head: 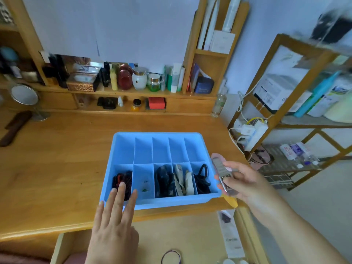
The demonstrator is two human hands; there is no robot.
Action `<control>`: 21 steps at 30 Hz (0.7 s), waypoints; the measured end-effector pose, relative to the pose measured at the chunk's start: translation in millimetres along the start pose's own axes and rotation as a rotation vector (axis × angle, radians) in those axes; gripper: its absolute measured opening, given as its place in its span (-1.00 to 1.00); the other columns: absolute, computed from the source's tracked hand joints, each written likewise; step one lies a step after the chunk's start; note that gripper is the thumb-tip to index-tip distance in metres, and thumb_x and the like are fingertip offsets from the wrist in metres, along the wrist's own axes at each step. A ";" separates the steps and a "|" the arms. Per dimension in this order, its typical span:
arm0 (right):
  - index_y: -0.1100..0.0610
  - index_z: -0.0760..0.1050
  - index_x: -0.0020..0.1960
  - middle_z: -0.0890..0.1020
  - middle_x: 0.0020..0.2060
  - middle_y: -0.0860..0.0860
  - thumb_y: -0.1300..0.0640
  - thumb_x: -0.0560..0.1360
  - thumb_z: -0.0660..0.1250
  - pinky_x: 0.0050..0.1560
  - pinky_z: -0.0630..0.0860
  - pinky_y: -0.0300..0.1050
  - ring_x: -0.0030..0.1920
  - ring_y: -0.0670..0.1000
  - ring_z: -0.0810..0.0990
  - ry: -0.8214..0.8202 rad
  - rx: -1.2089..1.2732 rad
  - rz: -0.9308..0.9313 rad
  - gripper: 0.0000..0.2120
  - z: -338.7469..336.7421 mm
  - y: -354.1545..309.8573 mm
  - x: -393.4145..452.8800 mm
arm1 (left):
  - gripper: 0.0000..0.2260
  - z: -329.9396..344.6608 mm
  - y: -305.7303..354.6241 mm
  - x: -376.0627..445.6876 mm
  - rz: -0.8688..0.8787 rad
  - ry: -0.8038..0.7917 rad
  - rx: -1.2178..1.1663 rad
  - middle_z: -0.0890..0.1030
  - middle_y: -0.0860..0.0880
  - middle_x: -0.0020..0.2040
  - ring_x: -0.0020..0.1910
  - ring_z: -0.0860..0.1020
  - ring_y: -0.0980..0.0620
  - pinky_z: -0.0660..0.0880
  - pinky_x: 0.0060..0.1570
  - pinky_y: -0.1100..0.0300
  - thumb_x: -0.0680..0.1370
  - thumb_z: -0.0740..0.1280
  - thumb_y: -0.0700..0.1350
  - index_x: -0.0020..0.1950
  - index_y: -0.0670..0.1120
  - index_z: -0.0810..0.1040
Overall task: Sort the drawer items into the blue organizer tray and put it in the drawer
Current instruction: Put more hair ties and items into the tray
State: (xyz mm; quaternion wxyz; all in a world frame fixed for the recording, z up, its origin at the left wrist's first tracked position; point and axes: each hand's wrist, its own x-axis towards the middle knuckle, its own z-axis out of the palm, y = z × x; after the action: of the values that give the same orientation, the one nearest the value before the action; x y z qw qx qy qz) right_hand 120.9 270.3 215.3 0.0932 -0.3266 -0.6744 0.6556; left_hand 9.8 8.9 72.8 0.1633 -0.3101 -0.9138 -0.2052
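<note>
Item 1: blue organizer tray [122, 141], w/ dividers, two rows of five compartments. Sat on wooden surface [57, 159] between both hands, near front edge. Far row bare. Near row, from left hand's side: black and red hair ties [122, 178]; small green bits [145, 186]; black items [163, 180]; beige packets [183, 180]; black cords or ties [202, 180].

Item 2: left hand [112, 225]. Fingers straight and spread, holding nothing; fingertips [121, 185] lay over tray's near-left corner, above hair-tie compartment. Contact w/ rim: could not tell.

Item 3: right hand [245, 181]. Fingers curled round a bundle of flat strips, grey nail file [220, 166] on top, pink piece behind it, yellow end showing below hand. Held just beside tray's right wall, at near row.

Item 4: drawer [181, 235], pulled open below surface, under both hands. Contents: purple hair loop [171, 256] between hands; long white packet [231, 237] below right hand.

Item 5: misc. beyond tray, far from hands: shelf w/ jars and bottles [139, 79]; round mirror [24, 96] past left hand.
</note>
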 end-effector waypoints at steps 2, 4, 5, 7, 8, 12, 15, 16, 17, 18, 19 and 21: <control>0.14 0.44 0.23 0.67 -0.17 0.05 0.38 0.51 0.27 -0.18 0.55 -0.19 -0.25 -0.02 0.63 0.030 -0.216 -0.053 -0.68 8.9 -11.5 35.9 | -0.31 5.3 1.0 6.9 -0.006 -0.082 0.002 0.35 -0.14 0.44 0.42 0.26 -0.12 0.02 0.46 0.05 0.25 0.06 -0.22 0.42 -0.09 0.30; 0.10 0.45 0.21 0.62 -0.18 -0.02 0.32 0.51 0.29 -0.26 0.48 -0.33 -0.27 -0.09 0.57 0.080 -0.454 -0.103 -0.70 19.9 -15.6 73.9 | -0.34 9.1 0.1 5.4 0.001 -0.099 0.028 0.42 -0.14 0.39 0.38 0.32 -0.11 0.03 0.46 0.06 0.28 0.02 -0.25 0.41 -0.11 0.32; 0.06 0.46 0.19 0.59 -0.16 -0.02 0.29 0.51 0.30 -0.31 0.44 -0.34 -0.27 -0.09 0.55 0.117 -0.562 -0.106 -0.71 24.5 -12.7 94.7 | -0.33 10.3 -1.9 5.3 0.004 -0.105 0.026 0.44 -0.14 0.38 0.38 0.32 -0.10 0.01 0.47 0.06 0.28 0.02 -0.26 0.41 -0.11 0.32; 0.02 0.48 0.14 0.59 -0.13 0.04 0.25 0.48 0.32 -0.27 0.45 -0.18 -0.25 0.03 0.55 0.173 -0.715 -0.088 -0.74 35.0 -3.7 132.2 | -0.32 9.6 -3.5 5.2 0.009 -0.125 0.040 0.43 -0.15 0.38 0.42 0.27 -0.10 -0.03 0.48 0.06 0.26 0.03 -0.23 0.42 -0.11 0.31; 0.03 0.48 0.12 0.58 -0.16 0.06 0.24 0.46 0.31 -0.24 0.48 -0.11 -0.23 0.09 0.56 0.194 -0.780 -0.079 -0.74 40.9 1.5 148.7 | -0.31 9.4 -4.3 5.5 0.010 -0.139 0.046 0.43 -0.15 0.39 0.42 0.27 -0.10 -0.03 0.48 0.05 0.26 0.03 -0.21 0.43 -0.11 0.31; 0.10 0.40 0.11 0.47 -0.21 0.04 0.33 0.45 0.19 -0.19 0.39 -0.10 -0.14 0.13 0.48 0.207 -1.108 -0.060 -0.72 62.4 16.3 186.0 | -0.30 12.2 -5.7 6.1 0.040 -0.140 0.099 0.43 -0.17 0.39 0.35 0.35 -0.10 0.04 0.45 0.03 0.24 0.04 -0.15 0.42 -0.13 0.31; 0.09 0.42 0.13 0.57 -0.06 0.04 0.33 0.46 0.15 -0.10 0.37 -0.11 -0.09 0.10 0.48 0.198 -1.394 -0.123 -0.70 70.8 19.9 187.0 | -0.26 14.0 -6.5 5.6 0.046 -0.134 0.092 0.42 -0.18 0.40 0.36 0.34 -0.11 0.10 0.41 0.00 0.21 0.08 -0.12 0.43 -0.14 0.30; 0.08 0.45 0.13 0.61 -0.02 0.04 0.31 0.48 0.16 -0.03 0.37 -0.10 -0.05 0.11 0.52 0.195 -1.430 -0.168 -0.72 70.2 22.6 185.4 | -0.25 14.5 -6.5 5.2 0.047 -0.130 0.087 0.41 -0.19 0.40 0.37 0.34 -0.11 0.10 0.41 -0.01 0.20 0.10 -0.12 0.44 -0.14 0.29; 0.09 0.49 0.14 0.63 0.01 0.05 0.29 0.50 0.17 0.03 0.37 -0.09 -0.01 0.13 0.54 0.189 -1.419 -0.210 -0.74 67.4 25.7 183.9 | -0.24 14.9 -6.2 4.5 0.049 -0.132 0.088 0.39 -0.19 0.41 0.38 0.33 -0.12 0.10 0.42 -0.02 0.20 0.11 -0.13 0.44 -0.14 0.28; 0.12 0.52 0.14 0.64 0.03 0.07 0.26 0.53 0.18 0.04 0.39 -0.10 0.02 0.14 0.55 0.182 -1.341 -0.245 -0.76 62.5 27.0 179.2 | -0.23 14.8 -6.0 4.1 0.053 -0.137 0.088 0.38 -0.19 0.42 0.39 0.31 -0.12 0.08 0.43 -0.03 0.19 0.12 -0.13 0.45 -0.14 0.27; 0.14 0.54 0.13 0.64 0.04 0.07 0.24 0.55 0.19 -0.01 0.41 -0.14 0.02 0.13 0.57 0.189 -1.206 -0.281 -0.78 55.8 26.1 171.5 | -0.21 14.3 -5.7 3.9 0.052 -0.146 0.080 0.36 -0.20 0.43 0.40 0.30 -0.14 0.06 0.43 -0.04 0.19 0.12 -0.12 0.46 -0.14 0.25; 0.12 0.57 0.10 0.63 -0.02 0.03 0.22 0.56 0.21 -0.15 0.38 -0.24 -0.10 0.03 0.59 0.254 -0.920 -0.355 -0.80 39.2 23.2 147.8 | -0.20 13.1 -6.6 3.8 0.035 -0.179 0.052 0.32 -0.19 0.46 0.45 0.22 -0.16 0.01 0.45 -0.06 0.19 0.14 -0.13 0.48 -0.14 0.22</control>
State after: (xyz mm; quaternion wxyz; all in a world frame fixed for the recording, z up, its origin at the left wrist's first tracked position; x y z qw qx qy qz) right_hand -7.1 319.6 143.8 0.1309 -0.2911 -0.9218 0.2199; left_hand 0.5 12.3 61.4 0.0923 -0.3389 -0.9242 -0.1500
